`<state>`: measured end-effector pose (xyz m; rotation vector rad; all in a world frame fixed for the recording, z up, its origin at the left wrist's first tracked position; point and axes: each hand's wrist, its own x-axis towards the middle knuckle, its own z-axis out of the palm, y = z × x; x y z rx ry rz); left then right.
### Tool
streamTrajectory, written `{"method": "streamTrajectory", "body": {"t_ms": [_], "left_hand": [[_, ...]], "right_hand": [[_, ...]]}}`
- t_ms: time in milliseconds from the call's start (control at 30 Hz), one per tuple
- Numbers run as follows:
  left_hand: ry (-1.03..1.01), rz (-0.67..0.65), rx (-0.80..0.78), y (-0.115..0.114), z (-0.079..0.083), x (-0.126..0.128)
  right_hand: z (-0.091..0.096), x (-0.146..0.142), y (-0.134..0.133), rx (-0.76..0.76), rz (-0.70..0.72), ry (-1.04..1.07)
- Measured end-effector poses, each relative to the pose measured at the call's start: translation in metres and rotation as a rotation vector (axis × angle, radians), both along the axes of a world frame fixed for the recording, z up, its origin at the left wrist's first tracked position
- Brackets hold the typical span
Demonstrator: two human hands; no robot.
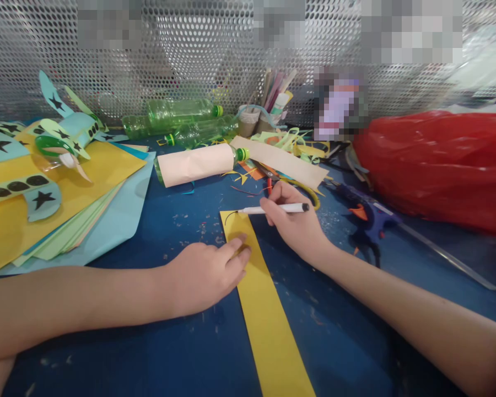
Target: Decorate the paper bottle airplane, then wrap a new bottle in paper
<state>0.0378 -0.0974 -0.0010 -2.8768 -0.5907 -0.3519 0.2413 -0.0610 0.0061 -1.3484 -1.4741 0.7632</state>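
Note:
A long yellow paper strip (268, 320) lies on the blue table (182, 220), running from the near edge toward the middle. My left hand (206, 275) rests on the strip's left side, fingers flat and pressing it down. My right hand (291, 220) pinches a white marker (273, 209) held sideways, its tip at the strip's far end where a thin black line shows.
A paper-wrapped plastic bottle (196, 164) lies behind the strip. Stacked coloured paper sheets (78, 193) and a paper plane model (66, 135) lie at left. A blue glue gun (366, 218), a metal ruler (446, 255) and a red plastic bag (438, 165) lie at right. Green bottles (177, 116) line the mesh wall.

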Motion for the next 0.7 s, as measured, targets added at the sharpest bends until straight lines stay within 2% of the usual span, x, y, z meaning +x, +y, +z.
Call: {"method": "streamTrajectory", "body": {"t_ms": [267,700], "left_hand": [[0.004,0.005,-0.004,0.001,0.0,0.0],[0.042,0.019,-0.029,-0.001,0.003,0.001]], "right_hand": [[0.005,0.006,0.001,0.086,-0.051,-0.123],[0.013,0.008,-0.001,0.143,-0.028,-0.132]]}}
